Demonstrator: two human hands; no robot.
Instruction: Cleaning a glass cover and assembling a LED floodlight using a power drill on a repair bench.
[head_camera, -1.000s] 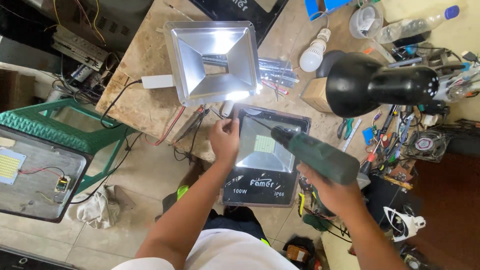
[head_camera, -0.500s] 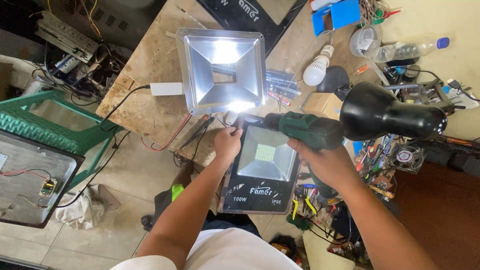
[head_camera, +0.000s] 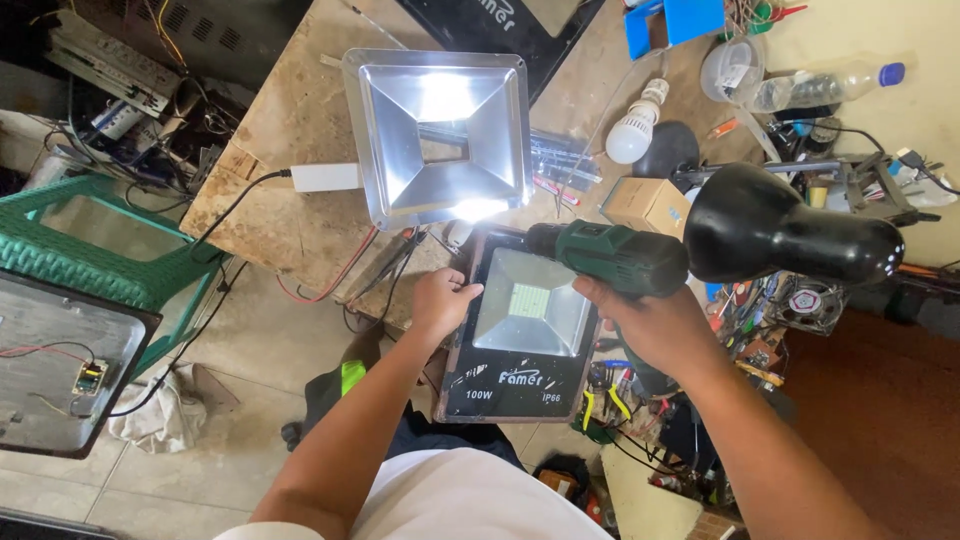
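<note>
The left hand (head_camera: 440, 300) grips the upper left edge of a dark LED floodlight (head_camera: 520, 335), fingers curled over its frame to steady it. The right hand (head_camera: 645, 325) is wrapped tight around the handle of a green cordless drill (head_camera: 610, 258), whose nose points leftward toward the floodlight's top corner, just beyond the left hand's fingertips. The two hands sit apart, one on each side of the lamp, which lies face up between them, close to the person's body and half over the near edge of the workbench (head_camera: 300, 215).

The step in hand looks like driving or loosening a screw at the top rim of the floodlight housing; whether the bit sits in a screw head cannot be told, since glare hides that corner. The next move calls for the drill held square to the screw and the left hand keeping the housing from twisting.

Just past the hands lies a loose silver reflector (head_camera: 440, 135), with a white bulb (head_camera: 632, 135) and a small cardboard box (head_camera: 648, 205) beyond the right hand. A black desk lamp (head_camera: 790, 235) hangs right beside the drill. Far off the left hand stands a green plastic stool (head_camera: 95, 255).
</note>
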